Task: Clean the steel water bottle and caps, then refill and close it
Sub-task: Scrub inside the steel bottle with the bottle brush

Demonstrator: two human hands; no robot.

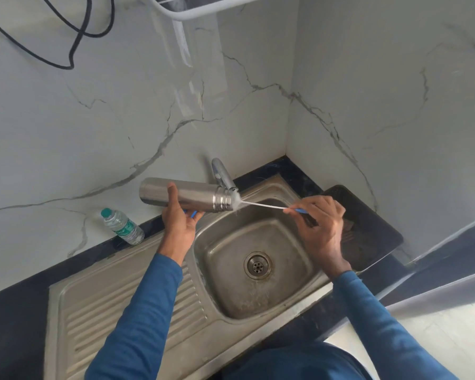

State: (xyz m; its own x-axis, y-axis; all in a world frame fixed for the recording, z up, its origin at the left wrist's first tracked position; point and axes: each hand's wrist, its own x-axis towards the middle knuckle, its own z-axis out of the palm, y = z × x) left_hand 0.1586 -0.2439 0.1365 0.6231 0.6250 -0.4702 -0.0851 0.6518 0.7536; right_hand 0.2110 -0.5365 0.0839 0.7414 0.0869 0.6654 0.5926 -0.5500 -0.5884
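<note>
A steel water bottle (192,195) lies on its side in the air over the sink's back left corner, with its threaded mouth pointing right. My left hand (179,220) grips its body from below, thumb over the top. A small blue piece pokes out between that hand's fingers. My right hand (320,224) pinches the blue handle of a thin bottle brush (263,205). The brush's white bristle head sits at the bottle's mouth. No cap shows on the bottle.
The steel sink (261,266) with a drain lies below my hands, a ribbed drainboard (115,311) to its left. A chrome tap (222,174) stands behind the bottle. A small plastic water bottle (122,226) stands on the black counter at the left. A dark tray (368,229) sits right.
</note>
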